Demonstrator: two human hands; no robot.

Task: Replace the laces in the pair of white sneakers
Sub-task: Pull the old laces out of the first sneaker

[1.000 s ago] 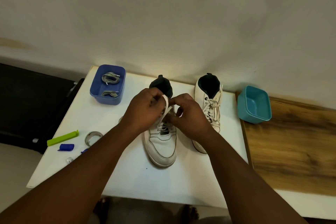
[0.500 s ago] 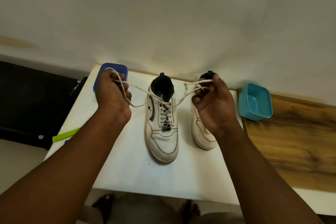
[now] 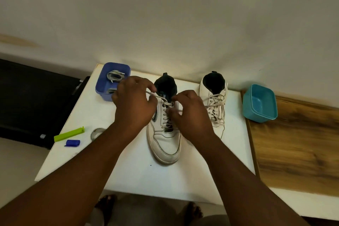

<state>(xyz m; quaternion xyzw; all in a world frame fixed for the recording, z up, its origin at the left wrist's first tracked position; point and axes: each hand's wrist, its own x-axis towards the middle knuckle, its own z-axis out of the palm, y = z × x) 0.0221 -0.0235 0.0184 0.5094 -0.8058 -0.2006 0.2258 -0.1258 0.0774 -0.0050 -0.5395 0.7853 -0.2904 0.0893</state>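
Note:
Two white sneakers stand on the white table [image 3: 139,174], toes toward me. Over the left sneaker [image 3: 165,145] both my hands meet at its upper eyelets. My left hand [image 3: 134,104] pinches one end of its white lace [image 3: 166,105] near the dark collar. My right hand [image 3: 189,113] pinches the lace at the right-side eyelets. The right sneaker [image 3: 213,101] stands apart with its white lace loosely threaded. A blue tub [image 3: 104,86] at the back left holds grey laces [image 3: 114,76].
An empty teal tub [image 3: 259,103] sits on a wooden surface [image 3: 297,148] to the right. A green clip [image 3: 68,134], a small blue cap [image 3: 72,142] and a tape roll [image 3: 96,132] lie at the table's left. A dark cabinet stands further left. Bare feet show below the table's near edge.
Half a second ago my hands were spread wide, pulling the lace ends out to both sides. Both have come back in over the left sneaker's upper eyelets.

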